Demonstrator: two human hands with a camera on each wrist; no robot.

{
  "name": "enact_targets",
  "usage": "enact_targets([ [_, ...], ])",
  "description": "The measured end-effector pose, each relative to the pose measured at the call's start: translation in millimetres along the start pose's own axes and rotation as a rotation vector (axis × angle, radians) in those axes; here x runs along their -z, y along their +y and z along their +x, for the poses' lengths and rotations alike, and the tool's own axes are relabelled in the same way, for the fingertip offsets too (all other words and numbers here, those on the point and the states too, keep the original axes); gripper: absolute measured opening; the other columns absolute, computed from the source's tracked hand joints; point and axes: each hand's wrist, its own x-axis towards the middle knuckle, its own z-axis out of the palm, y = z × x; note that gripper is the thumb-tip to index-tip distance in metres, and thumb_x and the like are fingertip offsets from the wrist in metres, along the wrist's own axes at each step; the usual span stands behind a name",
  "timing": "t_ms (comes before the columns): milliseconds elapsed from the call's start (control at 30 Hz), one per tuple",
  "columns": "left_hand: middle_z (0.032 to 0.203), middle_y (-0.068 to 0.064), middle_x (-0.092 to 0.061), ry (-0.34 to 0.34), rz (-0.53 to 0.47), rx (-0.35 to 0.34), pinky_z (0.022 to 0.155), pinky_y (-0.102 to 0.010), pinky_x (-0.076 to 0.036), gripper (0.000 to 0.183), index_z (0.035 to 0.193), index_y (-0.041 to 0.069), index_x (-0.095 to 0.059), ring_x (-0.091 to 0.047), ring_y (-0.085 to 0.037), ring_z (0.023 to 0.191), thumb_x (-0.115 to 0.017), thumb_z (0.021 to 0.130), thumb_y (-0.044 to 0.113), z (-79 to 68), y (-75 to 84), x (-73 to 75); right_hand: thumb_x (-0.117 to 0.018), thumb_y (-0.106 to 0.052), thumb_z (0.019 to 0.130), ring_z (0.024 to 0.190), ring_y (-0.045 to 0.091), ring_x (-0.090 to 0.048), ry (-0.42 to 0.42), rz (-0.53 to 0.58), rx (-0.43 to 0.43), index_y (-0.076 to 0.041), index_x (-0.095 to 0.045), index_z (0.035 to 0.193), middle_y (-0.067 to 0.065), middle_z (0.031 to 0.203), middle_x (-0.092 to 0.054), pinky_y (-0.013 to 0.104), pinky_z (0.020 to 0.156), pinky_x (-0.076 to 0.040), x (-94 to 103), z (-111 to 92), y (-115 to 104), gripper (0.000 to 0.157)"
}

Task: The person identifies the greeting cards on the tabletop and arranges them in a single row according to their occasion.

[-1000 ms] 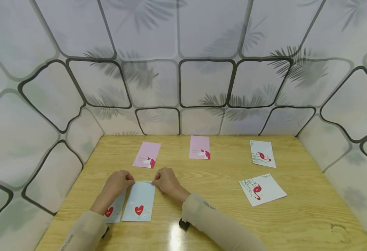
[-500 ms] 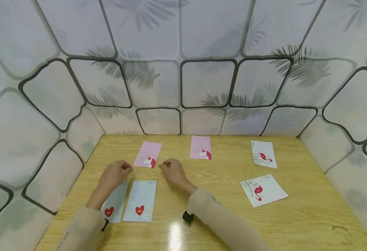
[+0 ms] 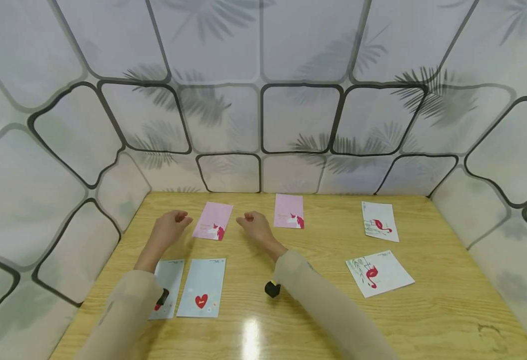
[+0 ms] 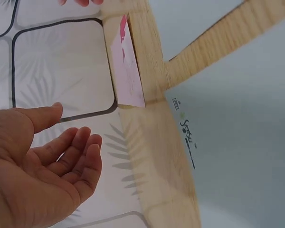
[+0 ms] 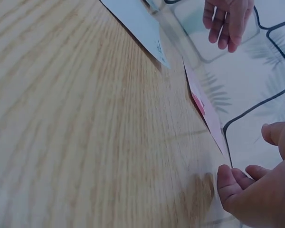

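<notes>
A pink card with a unicorn (image 3: 212,221) lies at the back left of the table, between my two hands. My left hand (image 3: 169,229) hovers just left of it, fingers loosely bent and holding nothing. On its other side hangs my right hand (image 3: 257,228), also holding nothing, its thumb apart from the fingers in the right wrist view. Nearer to me lie two pale blue cards with red hearts. The right blue card (image 3: 201,287) shows whole, while my left forearm partly covers the left blue card (image 3: 170,280).
A second pink unicorn card (image 3: 289,211) lies at the back middle. Two white flamingo cards sit on the right, the far flamingo card (image 3: 379,222) upright to me and the near flamingo card (image 3: 379,273) turned. Patterned cloth walls (image 3: 299,120) border the wooden table (image 3: 317,260).
Both hands have let go of the right blue card's top corners and moved away from me, to either side of the left pink card. The cards have stayed in place.
</notes>
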Motion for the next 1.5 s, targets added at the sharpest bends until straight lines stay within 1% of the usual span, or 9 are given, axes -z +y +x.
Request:
enact_targets([
  [300,0.143,-0.036,-0.050,-0.009,-0.060,0.074,0.107,-0.055,-0.045,0.055,0.145,-0.018,-0.043,-0.050,-0.049,0.132,-0.052,0.109,0.024,28.2,-6.9,-15.5,-0.064,-0.028,0.103,0.137,0.038,-0.050,0.018,0.029,0.009,0.010,-0.051,0.143,0.025,0.144,-0.056,0.048,0.112,-0.043,-10.4,18.0,2.7,0.057],
  [500,0.147,-0.039,-0.044,-0.068,-0.048,0.136,0.110,-0.057,-0.041,0.058,0.141,-0.022,-0.043,-0.045,-0.051,0.135,-0.054,0.108,0.024,39.7,-8.1,-27.7,-0.064,-0.030,0.103,0.144,0.038,-0.042,-0.025,0.064,-0.026,0.010,-0.043,0.149,0.026,0.153,-0.046,0.046,0.116,-0.038,-18.3,24.5,-2.8,0.066],
  [633,0.141,-0.039,-0.049,-0.077,0.058,0.151,0.111,-0.055,-0.041,0.058,0.134,-0.022,-0.050,-0.049,-0.051,0.131,-0.063,0.103,0.025,45.0,-3.3,-35.4,-0.065,-0.031,0.103,0.145,0.038,-0.040,-0.047,0.021,-0.030,0.011,-0.040,0.151,0.027,0.155,-0.043,0.045,0.117,-0.036,-22.4,30.3,-4.9,0.069],
  [733,0.140,-0.039,-0.051,-0.090,0.131,0.164,0.114,-0.058,-0.036,0.062,0.133,-0.021,-0.052,-0.045,-0.053,0.133,-0.071,0.097,0.026,47.8,1.9,-40.3,-0.066,-0.027,0.103,0.134,0.038,-0.051,-0.056,-0.031,0.002,0.014,-0.050,0.136,0.028,0.143,-0.053,0.043,0.112,-0.042,-23.0,36.9,-5.3,0.055],
  [867,0.137,-0.040,-0.051,-0.101,0.170,0.186,0.115,-0.063,-0.031,0.063,0.130,-0.020,-0.054,-0.041,-0.056,0.133,-0.077,0.092,0.026,50.7,7.8,-45.4,-0.064,-0.023,0.104,0.135,0.038,-0.049,-0.078,-0.069,0.017,0.013,-0.048,0.138,0.028,0.144,-0.052,0.044,0.114,-0.039,-20.4,44.6,-5.8,0.052],
  [967,0.132,-0.039,-0.054,-0.074,0.202,0.186,0.114,-0.062,-0.033,0.058,0.123,-0.019,-0.058,-0.043,-0.055,0.130,-0.079,0.090,0.024,52.5,9.6,-48.6,-0.065,-0.022,0.103,0.147,0.039,-0.037,-0.099,-0.085,0.003,0.009,-0.035,0.154,0.026,0.157,-0.040,0.046,0.120,-0.030,-18.6,49.3,-7.1,0.066],
  [1167,0.114,-0.034,-0.064,-0.043,0.217,0.193,0.105,-0.054,-0.046,0.042,0.107,-0.018,-0.063,-0.059,-0.047,0.112,-0.080,0.086,0.014,55.7,12.2,-53.0,-0.071,-0.013,0.098,0.147,0.038,-0.037,-0.147,-0.091,0.015,0.007,-0.035,0.155,0.024,0.159,-0.039,0.046,0.119,-0.033,-20.9,58.3,-9.3,0.070],
  [1300,0.106,-0.029,-0.069,-0.046,0.234,0.209,0.094,-0.049,-0.054,0.033,0.103,-0.015,-0.066,-0.063,-0.036,0.093,-0.079,0.086,0.009,56.5,16.0,-53.0,-0.068,-0.012,0.099,0.147,0.037,-0.038,-0.171,-0.044,0.004,0.007,-0.036,0.155,0.024,0.158,-0.040,0.045,0.118,-0.035,-23.3,61.7,-10.8,0.067],
  [1500,0.111,-0.030,-0.067,-0.077,0.197,0.252,0.098,-0.049,-0.052,0.036,0.107,-0.016,-0.064,-0.064,-0.038,0.101,-0.080,0.086,0.008,53.5,17.1,-46.7,-0.062,-0.008,0.103,0.142,0.035,-0.044,-0.183,0.206,-0.046,0.006,-0.041,0.153,0.022,0.154,-0.046,0.045,0.115,-0.040,-22.7,64.0,-12.2,0.056],
])
